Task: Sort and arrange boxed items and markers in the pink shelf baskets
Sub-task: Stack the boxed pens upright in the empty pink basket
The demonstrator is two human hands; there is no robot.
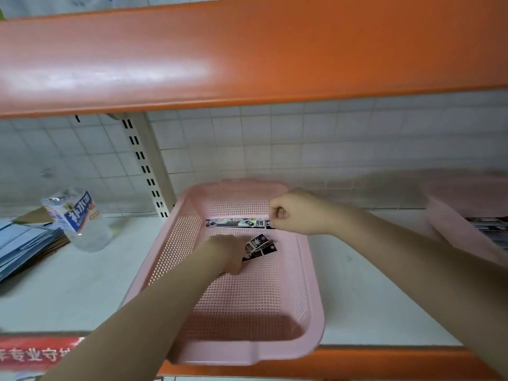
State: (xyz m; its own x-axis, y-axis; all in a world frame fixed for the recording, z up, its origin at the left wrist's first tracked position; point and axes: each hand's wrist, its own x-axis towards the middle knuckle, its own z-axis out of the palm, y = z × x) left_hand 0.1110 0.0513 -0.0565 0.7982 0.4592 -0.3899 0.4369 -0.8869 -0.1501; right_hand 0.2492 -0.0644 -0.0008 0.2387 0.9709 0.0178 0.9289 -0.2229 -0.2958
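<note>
A person is reaching both bare arms into a pink perforated basket (308, 284) that is sitting on a white shelf (365, 292) with an orange front edge. The view is looking down from the person's head, under an orange shelf beam (247, 50) that is crossing the top of the picture.

The left hand (229, 253) is lying low inside the basket, near its middle, with the fingers curling down onto a small black-and-white boxed item (259, 246). The hand is covering the near end of the box, and the fingers appear to be gripping it, though the fingertips are hidden.

The right hand (295, 211) is hovering at the far right corner of the basket with its fingers curled into a closed fist. It is meeting the right end of a long, narrow black package (237, 223) that is lying flat along the basket's back wall. Whether the fist is actually pinching that package cannot be told.

To the left of the basket, a clear plastic bottle (79, 218) with a blue-and-white label is standing tilted on the shelf, beside a stack of flat blue sheets (24, 243). At the right edge, part of a second pink basket (461, 224) is showing, blurred, with printed packages inside.
</note>
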